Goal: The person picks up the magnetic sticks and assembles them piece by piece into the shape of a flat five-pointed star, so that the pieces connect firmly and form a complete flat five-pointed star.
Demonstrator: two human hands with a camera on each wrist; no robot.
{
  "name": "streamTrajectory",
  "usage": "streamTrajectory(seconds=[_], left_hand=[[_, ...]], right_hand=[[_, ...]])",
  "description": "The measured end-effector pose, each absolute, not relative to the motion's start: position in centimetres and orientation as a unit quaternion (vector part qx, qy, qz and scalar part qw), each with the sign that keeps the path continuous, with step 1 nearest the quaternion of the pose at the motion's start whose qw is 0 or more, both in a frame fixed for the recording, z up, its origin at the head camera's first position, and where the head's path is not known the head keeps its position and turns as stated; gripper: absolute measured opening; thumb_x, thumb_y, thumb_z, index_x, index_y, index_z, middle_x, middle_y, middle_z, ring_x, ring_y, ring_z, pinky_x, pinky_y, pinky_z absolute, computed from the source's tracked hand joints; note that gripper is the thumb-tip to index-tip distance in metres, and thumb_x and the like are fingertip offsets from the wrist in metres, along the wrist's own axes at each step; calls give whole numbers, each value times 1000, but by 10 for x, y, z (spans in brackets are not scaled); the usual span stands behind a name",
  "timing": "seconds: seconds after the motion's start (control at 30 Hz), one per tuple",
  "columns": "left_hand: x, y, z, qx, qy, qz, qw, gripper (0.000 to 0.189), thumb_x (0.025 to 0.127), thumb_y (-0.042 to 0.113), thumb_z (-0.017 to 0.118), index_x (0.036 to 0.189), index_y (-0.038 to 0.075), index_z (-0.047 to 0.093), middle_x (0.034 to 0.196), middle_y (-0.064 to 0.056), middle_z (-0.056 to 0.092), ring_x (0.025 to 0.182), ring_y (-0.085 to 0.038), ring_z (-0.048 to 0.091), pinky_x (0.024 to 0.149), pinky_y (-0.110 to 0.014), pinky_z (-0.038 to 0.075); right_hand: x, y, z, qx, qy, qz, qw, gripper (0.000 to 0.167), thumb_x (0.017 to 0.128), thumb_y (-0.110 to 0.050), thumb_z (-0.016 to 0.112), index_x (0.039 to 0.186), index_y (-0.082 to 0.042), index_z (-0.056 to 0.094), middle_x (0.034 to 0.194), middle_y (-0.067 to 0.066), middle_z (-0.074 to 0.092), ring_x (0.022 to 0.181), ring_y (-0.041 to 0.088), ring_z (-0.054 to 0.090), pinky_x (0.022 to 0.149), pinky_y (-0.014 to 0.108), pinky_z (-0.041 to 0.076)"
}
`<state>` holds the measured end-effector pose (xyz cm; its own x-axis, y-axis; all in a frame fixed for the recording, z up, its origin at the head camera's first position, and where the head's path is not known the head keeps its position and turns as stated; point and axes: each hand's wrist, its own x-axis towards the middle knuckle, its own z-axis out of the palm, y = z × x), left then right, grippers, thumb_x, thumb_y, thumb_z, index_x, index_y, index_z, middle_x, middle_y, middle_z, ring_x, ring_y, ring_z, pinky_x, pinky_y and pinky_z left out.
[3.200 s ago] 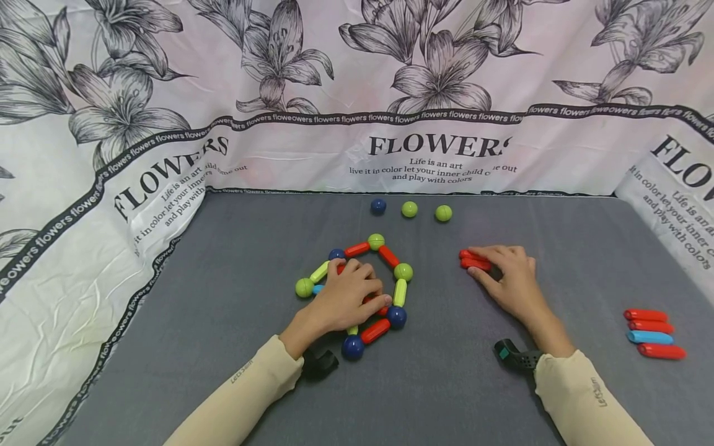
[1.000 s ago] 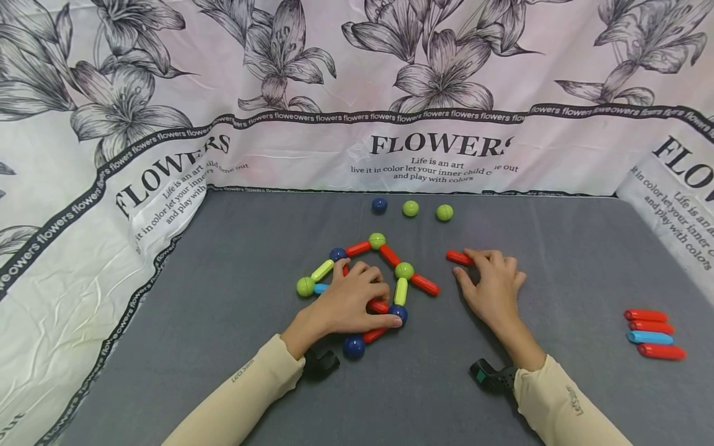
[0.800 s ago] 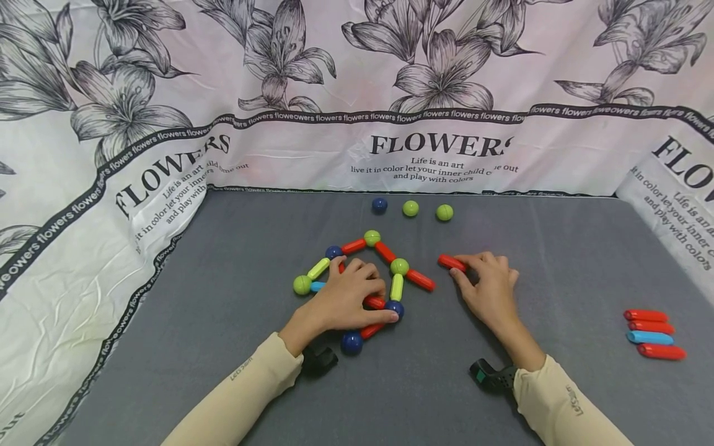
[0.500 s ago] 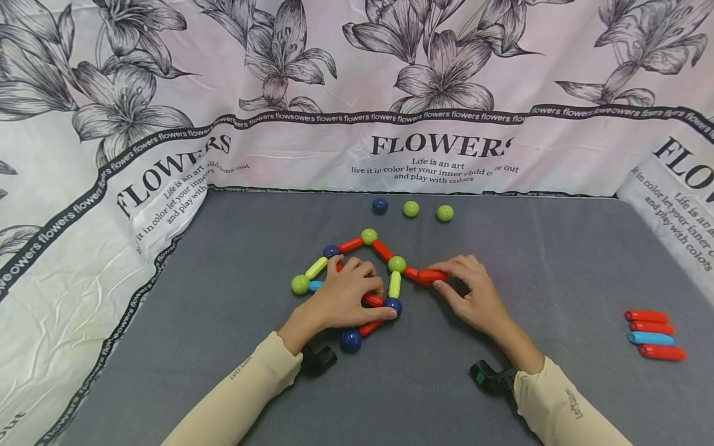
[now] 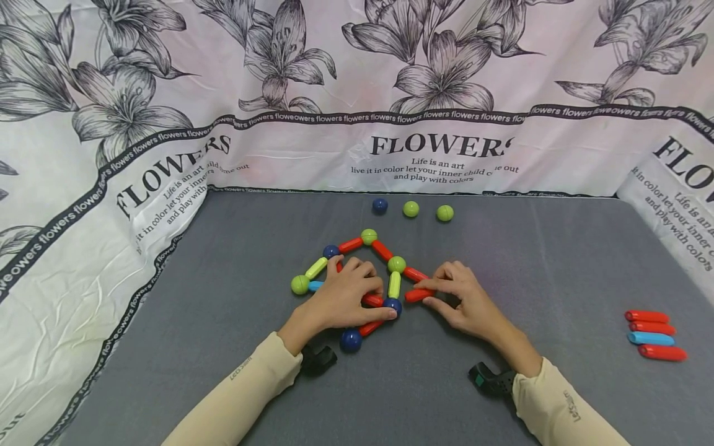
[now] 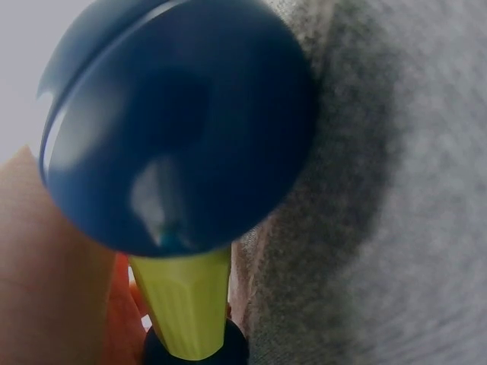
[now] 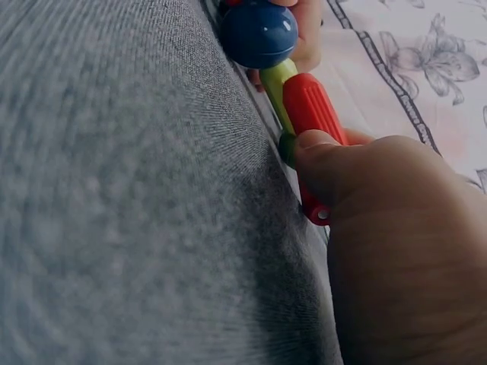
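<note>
A ring of magnetic balls and sticks in green (image 5: 396, 264), blue and red lies on the table, partly hidden under my left hand (image 5: 348, 297). That hand grips the ring, its thumb against a blue ball (image 5: 393, 306). My right hand (image 5: 465, 302) pinches a red magnetic stick (image 5: 415, 296) between thumb and finger; the right wrist view shows this red stick (image 7: 310, 103) too. The stick's free end is near the blue ball, apart from it. Another red stick (image 5: 415, 274) extends from the green ball. A big blue ball (image 6: 183, 129) fills the left wrist view, above a yellow-green stick (image 6: 186, 304).
At the back of the grey table (image 5: 535, 248) sit a loose blue ball (image 5: 380, 206) and two green balls (image 5: 411, 209). Several spare sticks, red and blue (image 5: 651, 338), lie at the right. A flower-printed cloth (image 5: 440, 161) hangs behind.
A red stick was joined to the right green ball. My right hand has brought another red stick left and nearer, beside the ring. The ring shifted slightly left; my left hand stays on it.
</note>
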<state>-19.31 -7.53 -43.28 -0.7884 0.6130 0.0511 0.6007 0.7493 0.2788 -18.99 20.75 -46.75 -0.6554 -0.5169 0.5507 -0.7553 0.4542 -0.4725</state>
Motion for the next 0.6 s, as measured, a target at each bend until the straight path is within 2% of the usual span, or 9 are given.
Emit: streamTrajectory(seconds=[0.6], left_hand=[[-193, -76, -433, 326, 934, 145, 21, 40, 89, 74, 57, 83, 34, 58, 101, 12, 52, 108, -13, 46, 110, -65, 20]], right_hand=[[-187, 205, -467, 399, -832, 347, 168, 37, 79, -5, 83, 111, -21, 79, 88, -5, 56, 86, 9, 45, 80, 32, 28]])
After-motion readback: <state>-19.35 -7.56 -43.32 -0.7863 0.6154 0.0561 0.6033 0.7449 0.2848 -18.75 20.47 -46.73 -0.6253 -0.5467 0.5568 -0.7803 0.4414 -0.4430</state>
